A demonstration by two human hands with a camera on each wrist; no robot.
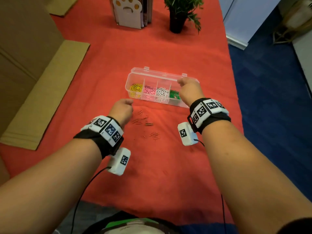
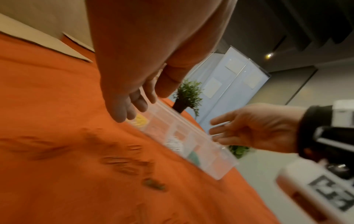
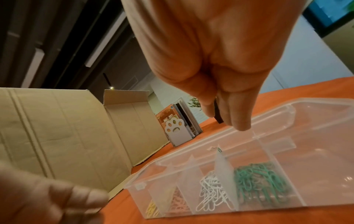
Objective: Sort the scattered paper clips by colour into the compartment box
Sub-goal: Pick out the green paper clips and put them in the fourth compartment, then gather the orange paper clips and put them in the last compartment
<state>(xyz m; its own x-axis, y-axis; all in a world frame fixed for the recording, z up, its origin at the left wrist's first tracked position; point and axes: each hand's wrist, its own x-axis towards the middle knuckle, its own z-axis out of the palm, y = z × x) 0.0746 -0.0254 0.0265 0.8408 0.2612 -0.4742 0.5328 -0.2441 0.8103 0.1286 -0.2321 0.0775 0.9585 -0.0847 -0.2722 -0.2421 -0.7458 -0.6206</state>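
A: Where are we? The box [image 1: 135, 80] on the worktop [image 1: 168, 166] holds yellow, pink, white and green; the rightmost compartment looks empty. The loose clips [image 1: 145, 123] lie near us, red-brown on the red cloth.

B: Those are what's left, we judge. Our right hand [image 1: 188, 89] hangs over the right end, fingers [image 3: 239, 119] relaxed, gripping nothing. Our left hand [image 1: 122, 108] hovers by the clips, loosely curled, empty.

A: Next we pinch one clip.

B: They blur in the left wrist view; we can't count them.
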